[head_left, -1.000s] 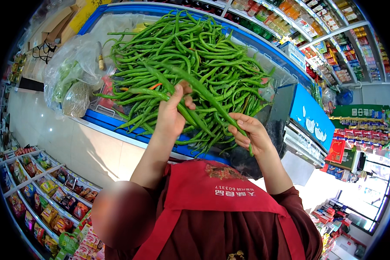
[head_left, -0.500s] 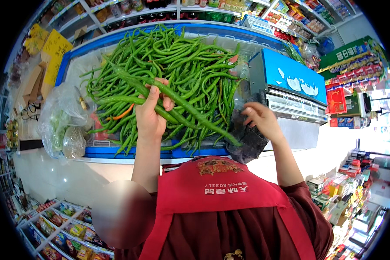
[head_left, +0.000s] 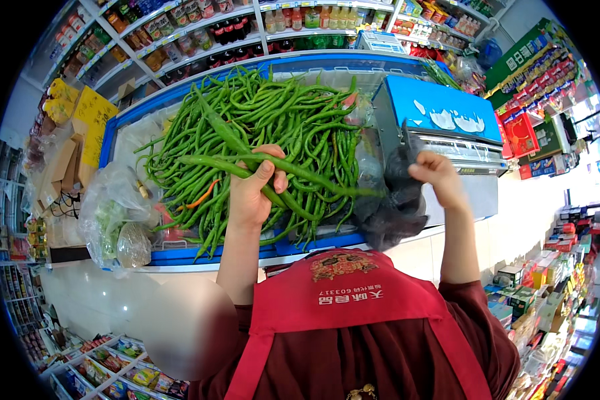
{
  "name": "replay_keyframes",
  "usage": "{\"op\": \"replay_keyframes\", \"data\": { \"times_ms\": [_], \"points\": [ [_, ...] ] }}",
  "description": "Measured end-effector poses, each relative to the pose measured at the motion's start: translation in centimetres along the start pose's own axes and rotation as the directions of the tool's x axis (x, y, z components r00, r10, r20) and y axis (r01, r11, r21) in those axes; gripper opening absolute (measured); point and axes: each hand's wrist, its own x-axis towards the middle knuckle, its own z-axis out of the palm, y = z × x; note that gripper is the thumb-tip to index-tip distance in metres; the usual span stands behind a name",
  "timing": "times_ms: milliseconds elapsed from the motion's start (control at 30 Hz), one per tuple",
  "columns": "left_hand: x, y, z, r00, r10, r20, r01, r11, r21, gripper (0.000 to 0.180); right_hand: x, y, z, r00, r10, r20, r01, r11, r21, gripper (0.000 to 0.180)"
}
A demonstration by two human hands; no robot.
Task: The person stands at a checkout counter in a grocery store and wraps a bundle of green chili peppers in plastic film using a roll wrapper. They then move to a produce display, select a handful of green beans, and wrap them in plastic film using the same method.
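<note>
My left hand (head_left: 248, 200) is closed around a few long green chili peppers (head_left: 221, 130), raised over a heap of the same kind. Their tips fan out on both sides of my fist. The heaped chili peppers (head_left: 280, 100) cover much of the top of a blue-rimmed chest (head_left: 180, 257). To the right of the heap, my right hand (head_left: 441, 179) pinches the upper edge of a thin black plastic bag (head_left: 395, 212). The bag is crumpled and slightly blurred, hanging down over the chest's front edge. Its mouth cannot be made out.
Right of the heap stands a blue-topped metal machine (head_left: 443, 110), close behind the black bag. A clear plastic bag (head_left: 107, 217) with greens lies on the chest's left end, near a yellow sign (head_left: 92, 123) and cardboard. Shelves of bottles (head_left: 313, 19) line the far side.
My right hand has closed on the black bag and pulled its edge up and to the right. My left hand still grips the chili peppers; the whole view has shifted a little.
</note>
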Motion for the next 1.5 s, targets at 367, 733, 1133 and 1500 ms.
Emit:
{"op": "replay_keyframes", "data": {
  "times_ms": [367, 733, 1133, 1500],
  "points": [
    [0.4, 0.8, 1.7, 0.980, 0.166, 0.112, -0.195, 0.915, 0.353, 0.022, 2.0, -10.7, 3.6, 0.901, -0.399, 0.169, 0.132, 0.625, 0.769, 0.014],
    [0.2, -0.8, 4.6, 0.993, 0.122, 0.007, -0.120, 0.967, 0.225, 0.021, 3.2, -10.2, 12.2, 0.843, -0.385, 0.376, 0.252, 0.900, 0.356, 0.018],
    [-0.2, -2.5, 4.1, 0.981, 0.095, -0.171, -0.066, 0.983, 0.169, 0.015, 2.9, -9.3, 10.9, 0.761, -0.408, 0.505, 0.462, 0.887, 0.020, 0.026],
    [1.7, 1.2, -0.2, 0.944, 0.198, -0.263, -0.193, 0.980, 0.043, 0.017, 0.1, -4.6, 8.8, 0.600, -0.642, 0.477, 0.799, 0.461, -0.385, 0.023]
  ]
}}
